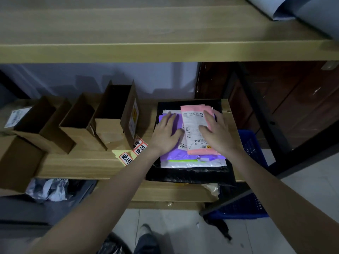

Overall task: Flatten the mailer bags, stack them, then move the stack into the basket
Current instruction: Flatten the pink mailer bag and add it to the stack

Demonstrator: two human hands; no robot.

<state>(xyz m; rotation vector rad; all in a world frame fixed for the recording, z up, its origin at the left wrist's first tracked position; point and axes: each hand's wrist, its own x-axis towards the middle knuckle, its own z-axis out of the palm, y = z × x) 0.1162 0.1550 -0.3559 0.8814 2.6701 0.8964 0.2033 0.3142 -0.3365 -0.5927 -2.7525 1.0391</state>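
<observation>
While both palms are lying flat on the stack of mailer bags (192, 162), the left hand (166, 133) is pressing on the purple bag (168, 154) with its fingers straight and close together, holding nothing, and the right hand (218, 133) is pressing on the pink bag (194, 109) at the top of the pile, its fingers straight and slightly spread, gripping nothing either. The pink bag is carrying a white shipping label (192, 125) and is lying at 3 o'clock of the left hand. Under the purple bag a white bag (194, 164) is showing its near edge, and a black bag (189, 176) is forming the bottom layer. The whole stack is sitting on the right end of the wooden shelf (88, 165). The blue basket (251, 143) is standing lower down at 3 o'clock of the stack, beyond the shelf's right edge. At 9 o'clock of the stack, 4 open cardboard boxes (113, 114) are standing in a row, with 3 red-edged stickers (136, 148) lying near the left wrist.
</observation>
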